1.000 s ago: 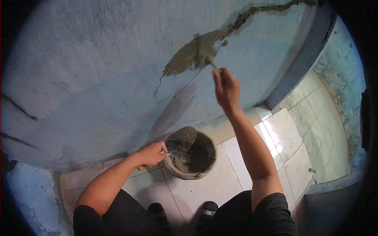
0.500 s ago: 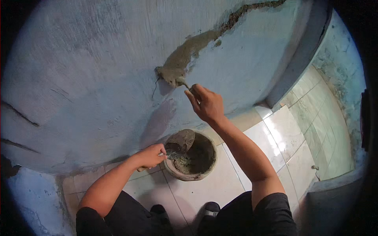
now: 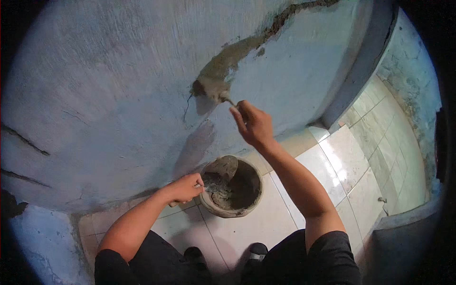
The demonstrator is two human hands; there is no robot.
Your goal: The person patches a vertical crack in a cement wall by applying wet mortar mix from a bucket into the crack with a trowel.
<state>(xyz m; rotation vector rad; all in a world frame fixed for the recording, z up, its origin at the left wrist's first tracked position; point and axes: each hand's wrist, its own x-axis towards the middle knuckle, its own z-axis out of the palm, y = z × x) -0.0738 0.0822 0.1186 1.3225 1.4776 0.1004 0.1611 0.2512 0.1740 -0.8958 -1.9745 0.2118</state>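
Note:
My right hand (image 3: 254,122) is closed round the handle of a small trowel (image 3: 220,93). Its mortar-smeared blade lies at the lower end of a long crack on the blue wall, part of it covered with wet grey mortar (image 3: 223,64). A dark bit of the crack shows just left of the blade. My left hand (image 3: 186,186) grips the handle of a second trowel (image 3: 223,168), whose wide blade carries mortar and is held over the bucket (image 3: 254,206). Inside that round bucket, wet mortar lies at the bottom.
The crack's upper part (image 3: 280,21) runs bare and dark toward the top right. Two more dark cracks (image 3: 26,138) mark the wall at the left. Pale floor tiles (image 3: 242,237) lie under the bucket and my feet. A low ledge (image 3: 408,213) stands at the right.
My right hand and its trowel have moved slightly right and down, baring a dark spot at the crack's left end. My left hand and its trowel stay over the bucket.

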